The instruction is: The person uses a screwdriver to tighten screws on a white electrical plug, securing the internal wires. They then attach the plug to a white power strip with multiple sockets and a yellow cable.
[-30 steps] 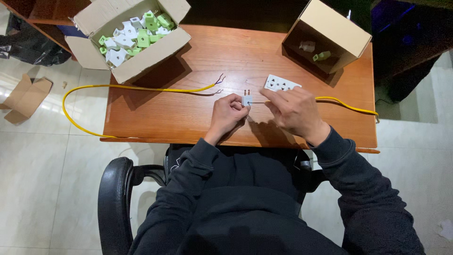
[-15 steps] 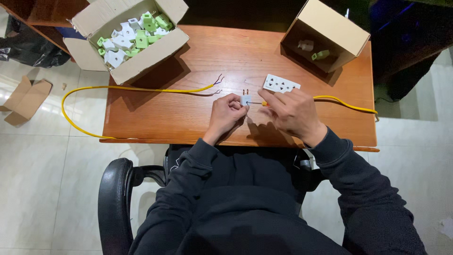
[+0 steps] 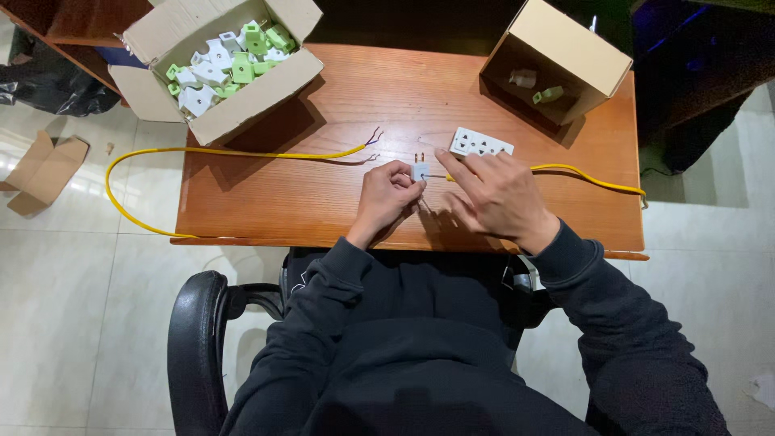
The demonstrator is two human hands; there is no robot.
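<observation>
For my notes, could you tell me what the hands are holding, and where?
The left hand pinches a small white plug by its body. The right hand seems to hold a thin tool, mostly hidden.

The lower half of the small white plug [image 3: 419, 170] is covered by the fingers of the left hand [image 3: 386, 196]. The near end of the yellow cable [image 3: 583, 177] is hidden beneath the right hand [image 3: 494, 194]. The thin tool at the plug is too small to be identified. The cardboard box of plug parts [image 3: 214, 60] is cut off by the top edge.
</observation>
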